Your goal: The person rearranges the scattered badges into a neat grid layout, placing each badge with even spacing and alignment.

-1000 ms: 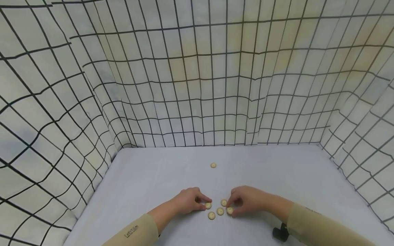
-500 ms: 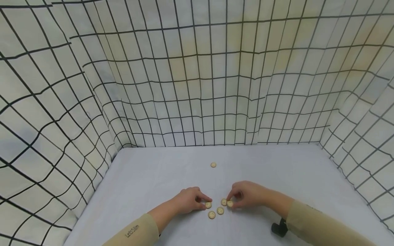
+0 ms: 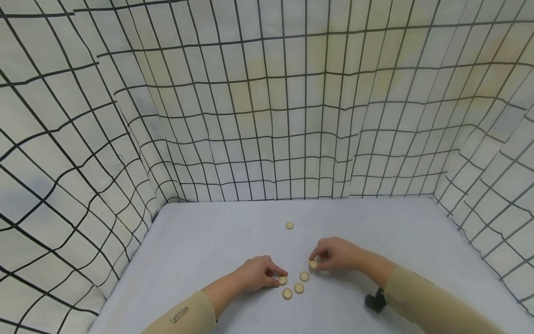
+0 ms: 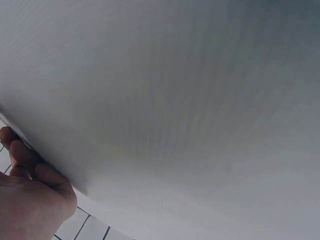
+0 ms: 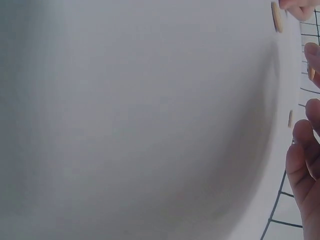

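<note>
My right hand pinches a pale, round wooden button between thumb and forefinger, to the right of the others. The same hand is at the right edge of the right wrist view. Thumb and forefinger of my left hand grip the sides of another button lying on the white cloth. Close by lie three more: a near button, a middle button and a right-hand button. In the left wrist view, the left hand shows at lower left; its button is hidden there.
A single button lies farther back on the white table. White walls with a black grid enclose the table at the back and both sides. A black device is by the right wrist.
My right hand has moved away from me with its button, leaving the cluster's right side and coming apart from the neighbouring button. The left hand has kept its place and grip.
</note>
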{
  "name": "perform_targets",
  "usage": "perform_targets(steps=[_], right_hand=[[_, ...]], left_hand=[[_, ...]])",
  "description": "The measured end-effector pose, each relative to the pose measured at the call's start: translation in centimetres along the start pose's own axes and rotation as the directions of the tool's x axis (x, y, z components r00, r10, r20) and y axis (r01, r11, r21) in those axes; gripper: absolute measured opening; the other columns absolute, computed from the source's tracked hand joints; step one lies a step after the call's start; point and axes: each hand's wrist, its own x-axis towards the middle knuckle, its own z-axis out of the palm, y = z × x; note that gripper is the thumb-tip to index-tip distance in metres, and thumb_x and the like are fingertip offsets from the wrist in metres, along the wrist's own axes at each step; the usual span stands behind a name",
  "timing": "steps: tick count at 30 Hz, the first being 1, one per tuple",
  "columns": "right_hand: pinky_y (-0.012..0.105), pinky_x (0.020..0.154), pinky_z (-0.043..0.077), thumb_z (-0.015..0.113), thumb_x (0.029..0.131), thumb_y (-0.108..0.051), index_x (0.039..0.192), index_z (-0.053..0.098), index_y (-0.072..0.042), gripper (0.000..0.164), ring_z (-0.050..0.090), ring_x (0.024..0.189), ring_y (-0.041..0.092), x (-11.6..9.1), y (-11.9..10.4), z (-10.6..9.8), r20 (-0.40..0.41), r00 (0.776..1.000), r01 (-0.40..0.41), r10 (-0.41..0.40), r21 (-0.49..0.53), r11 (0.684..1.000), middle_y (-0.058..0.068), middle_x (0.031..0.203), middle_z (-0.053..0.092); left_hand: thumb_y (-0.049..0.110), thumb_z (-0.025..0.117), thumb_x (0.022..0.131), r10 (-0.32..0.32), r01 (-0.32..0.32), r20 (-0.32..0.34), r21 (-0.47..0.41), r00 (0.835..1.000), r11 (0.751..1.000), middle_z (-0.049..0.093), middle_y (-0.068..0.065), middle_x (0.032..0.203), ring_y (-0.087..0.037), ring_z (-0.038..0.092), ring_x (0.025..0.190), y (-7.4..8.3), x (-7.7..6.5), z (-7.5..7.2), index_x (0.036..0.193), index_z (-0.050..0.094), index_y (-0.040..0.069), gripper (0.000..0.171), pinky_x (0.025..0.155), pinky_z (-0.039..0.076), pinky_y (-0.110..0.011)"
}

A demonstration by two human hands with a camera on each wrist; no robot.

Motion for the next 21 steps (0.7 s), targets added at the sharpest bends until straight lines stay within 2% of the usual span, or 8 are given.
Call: perform_targets(steps=[11,21], right_hand=[[0.029,0.07,0.047,0.081,0.081,-0.029,0.101,0.076,-0.033,0.021,0.054,0.078,0.008,1.0,1.3,-0.2,-0.052,0.997,-0.052,0.051,-0.011,0.999,-0.015,0.081,0.058],[0.033,0.075,0.047,0.081,0.081,-0.028,0.098,0.075,-0.034,0.019,0.054,0.082,0.012,2.0,2.0,-0.2,-0.066,0.987,-0.143,0.145,0.046,0.989,-0.012,0.084,0.059]], left_hand=[[0.027,0.08,0.083,-0.005,0.005,0.004,-0.003,1.0,1.0,0.053,0.011,0.084,-0.01,0.046,0.073,0.1,0.0,0.0,0.109,0.077,0.036,0.027,0.064,0.038,-0.027],[0.027,0.08,0.084,0.003,-0.003,0.006,-0.016,1.0,1.0,0.053,0.01,0.085,-0.009,0.046,0.075,0.3,-0.2,-0.1,0.11,0.077,0.034,0.027,0.065,0.039,-0.026]])
